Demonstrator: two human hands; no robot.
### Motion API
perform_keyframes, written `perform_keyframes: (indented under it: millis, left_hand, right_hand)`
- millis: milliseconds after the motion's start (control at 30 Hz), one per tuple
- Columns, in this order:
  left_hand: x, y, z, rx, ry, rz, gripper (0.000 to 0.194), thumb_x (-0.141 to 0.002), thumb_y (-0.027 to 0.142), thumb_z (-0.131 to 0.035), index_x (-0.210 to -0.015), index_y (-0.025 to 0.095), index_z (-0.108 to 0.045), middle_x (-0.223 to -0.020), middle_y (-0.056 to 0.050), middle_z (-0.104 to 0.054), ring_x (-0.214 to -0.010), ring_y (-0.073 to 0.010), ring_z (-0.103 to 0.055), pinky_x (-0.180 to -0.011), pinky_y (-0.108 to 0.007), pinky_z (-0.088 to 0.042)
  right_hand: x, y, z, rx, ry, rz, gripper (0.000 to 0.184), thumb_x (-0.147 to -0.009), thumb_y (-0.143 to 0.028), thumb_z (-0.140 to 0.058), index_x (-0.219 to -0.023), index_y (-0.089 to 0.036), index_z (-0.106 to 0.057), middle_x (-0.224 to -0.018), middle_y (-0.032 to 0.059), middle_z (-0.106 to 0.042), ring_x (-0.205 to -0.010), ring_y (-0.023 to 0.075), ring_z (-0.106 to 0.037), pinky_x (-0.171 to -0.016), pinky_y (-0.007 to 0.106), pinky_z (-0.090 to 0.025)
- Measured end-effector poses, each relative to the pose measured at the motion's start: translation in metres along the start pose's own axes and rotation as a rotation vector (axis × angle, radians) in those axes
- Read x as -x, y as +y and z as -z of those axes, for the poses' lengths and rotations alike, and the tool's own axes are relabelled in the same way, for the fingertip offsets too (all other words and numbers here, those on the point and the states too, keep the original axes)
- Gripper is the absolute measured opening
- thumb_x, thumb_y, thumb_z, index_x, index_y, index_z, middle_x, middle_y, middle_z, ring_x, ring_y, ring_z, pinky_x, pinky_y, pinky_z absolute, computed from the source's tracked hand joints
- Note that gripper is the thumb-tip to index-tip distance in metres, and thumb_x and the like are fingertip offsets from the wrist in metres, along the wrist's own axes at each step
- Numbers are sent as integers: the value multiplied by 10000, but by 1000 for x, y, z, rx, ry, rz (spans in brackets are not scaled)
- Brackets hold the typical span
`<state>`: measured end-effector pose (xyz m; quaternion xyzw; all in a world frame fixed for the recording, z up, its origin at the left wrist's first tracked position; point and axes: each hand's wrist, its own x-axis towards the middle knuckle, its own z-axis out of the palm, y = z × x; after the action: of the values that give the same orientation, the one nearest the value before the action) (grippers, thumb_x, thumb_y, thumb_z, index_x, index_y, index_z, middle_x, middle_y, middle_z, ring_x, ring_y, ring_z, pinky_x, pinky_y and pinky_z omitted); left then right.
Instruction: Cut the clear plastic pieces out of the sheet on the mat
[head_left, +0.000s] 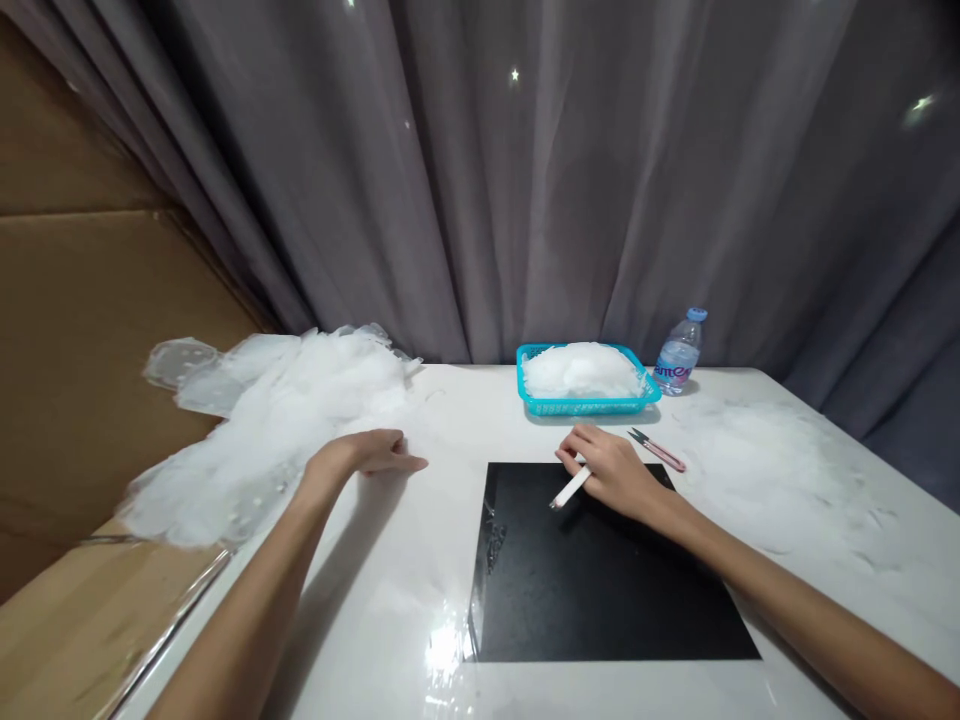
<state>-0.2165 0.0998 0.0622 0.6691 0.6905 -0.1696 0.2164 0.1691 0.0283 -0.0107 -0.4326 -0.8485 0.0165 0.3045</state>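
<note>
My right hand (611, 465) is closed around a slim white stick-shaped tool (574, 487) with a small dark metallic tip; its exact kind is not clear. The tip points down-left, over a black rectangular mat (607, 590) lying on the white table. Some small shiny marks show near the mat's left edge. To the left of the mat, my left hand (367, 452) is at the tabletop with thumb and fingers apart, and no object is visible in it. A heap of fluffy white fibre (300, 400) with thin translucent sheets lies just beyond that hand.
A blue plastic basket (592, 406) of white fluff stands at the back, with a water bottle (677, 352) beside it. Pink-handled thread snips (658, 450) lie behind the mat. More thin white fluff (780, 475) spreads at right. Cardboard (97, 380) borders the left; a grey curtain (480, 180) hangs behind.
</note>
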Motion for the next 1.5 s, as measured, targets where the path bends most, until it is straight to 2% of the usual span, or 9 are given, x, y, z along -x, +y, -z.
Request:
perform_keyframes:
  millis: [133, 267, 367, 433, 600, 733, 933, 1133, 1500]
  left_hand:
    - [0, 18, -5, -69, 29, 34, 363, -1025, 382, -656, -1310, 159, -637, -1306, -106, -661, -1118, -258, -684, -945, -464, -605]
    - [5, 37, -7, -76, 109, -9, 388, -1016, 372, -672, -1343, 171, -620, -1346, -114, -644, -1151, -262, -673, -960, -474, -601]
    - [15, 56, -9, -17, 92, -102, 313, -1043, 413, -604, -1148, 130, -687, -1135, -102, -716, -999, -236, -704, -914, -448, -593]
    - [24, 75, -15, 51, 56, -218, 471, -1070, 465, -445, -835, 129, -676, -827, -99, -721, -794, -248, -697, -865, -444, -564]
    - [56, 150, -67, 238, -22, -548, 397, -997, 469, -443, -722, 213, -569, -705, -31, -683, -703, -226, -685, -734, -331, -537]
    - [81, 197, -111, 336, 60, -673, 378, -1069, 427, -310, -1008, 195, -602, -975, -105, -722, -883, -254, -707, -816, -366, -552]
    - [69, 177, -103, 113, 272, -1186, 377, -1071, 496, -496, -1256, 203, -644, -1300, -140, -664, -1198, -304, -642, -1069, -435, -485]
    - [55, 152, -107, 9, 265, -1181, 698, -978, 673, -588, -1590, 367, -451, -1694, -92, -384, -1521, -391, -385, -1233, -579, -344]
    - [98, 194, -160, 39, 375, -1083, 598, -1066, 583, -445, -1620, 360, -407, -1705, -169, -342, -1619, -390, -233, -1268, -747, -166]
  right_hand:
    - [9, -3, -7, -8, -97, 48, 175, -1045, -202, -562, -887, -218, -635, -905, 48, -699, -851, 215, -665, -733, 319, -452]
    - [15, -3, -8, -24, -161, 51, 157, -1050, -207, -566, -915, -211, -645, -918, 54, -714, -854, 212, -668, -743, 319, -454]
    - [17, -11, -3, -49, -192, 46, 203, -1077, -269, -537, -923, -211, -656, -913, 59, -730, -862, 217, -677, -759, 323, -451]
    - [16, -19, 1, -87, -233, 9, 269, -1092, -346, -513, -913, -217, -668, -895, 60, -742, -857, 221, -685, -759, 323, -442]
    - [9, -27, 14, -273, -362, -333, 377, -1083, -398, -481, -797, -224, -653, -853, 65, -765, -840, 234, -708, -726, 306, -409]
    - [8, -8, 21, -329, -398, -419, 188, -1001, -314, -572, -860, -223, -657, -860, 42, -779, -826, 227, -707, -686, 277, -418]
    - [11, 41, 23, -372, -430, -449, 115, -928, -234, -595, -824, -202, -632, -853, 26, -752, -828, 209, -678, -728, 268, -445]
    - [10, 79, 23, -371, -394, -550, 227, -900, -353, -666, -757, -206, -569, -696, 1, -700, -767, 217, -644, -728, 288, -438]
    - [2, 77, 43, -572, -549, -488, 288, -838, -450, -717, -757, -224, -557, -626, -20, -677, -714, 217, -655, -700, 295, -452]
